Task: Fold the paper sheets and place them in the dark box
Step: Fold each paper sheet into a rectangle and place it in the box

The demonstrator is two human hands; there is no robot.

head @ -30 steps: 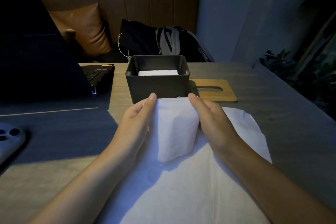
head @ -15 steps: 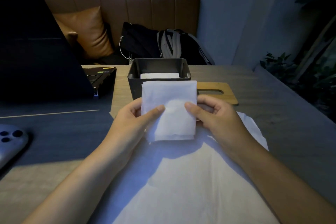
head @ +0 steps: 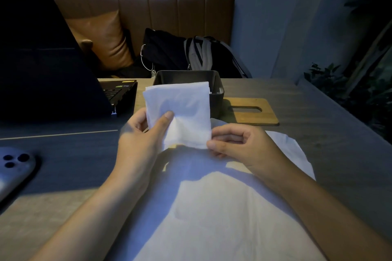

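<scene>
Item: folded paper sheet [head: 180, 110], white, roughly square, held upright above the table just near of the dark box [head: 216, 99], whose front wall it partly hides; likely raised so the fold can be checked or tightened before it goes in. Left hand [head: 144, 137]: thumb in front, fingers behind, pinching the sheet's lower left part and bearing most of it. Right hand [head: 237, 144]: fingers curled, thumb and forefinger nipping the lower right corner, apparently to keep the layers aligned. Dark box: open-topped, far centre of the table [head: 318, 133]; a sliver of white at its right inner edge suggests paper already inside, though most of the interior is hidden. Wooden lid [head: 252, 112] with an oval slot: flat just right of the box, set aside so the opening stays free. Unfolded paper sheets [head: 212, 218]: spread flat on the near table under both forearms, within reach as the next supply. Laptop [head: 53, 65]: open, far left. Phone [head: 14, 167]: face-down, near left edge. Backpack [head: 203, 55] and cushion [head: 104, 42]: on the bench beyond the table. Judgement: folding near done, placement pending.
</scene>
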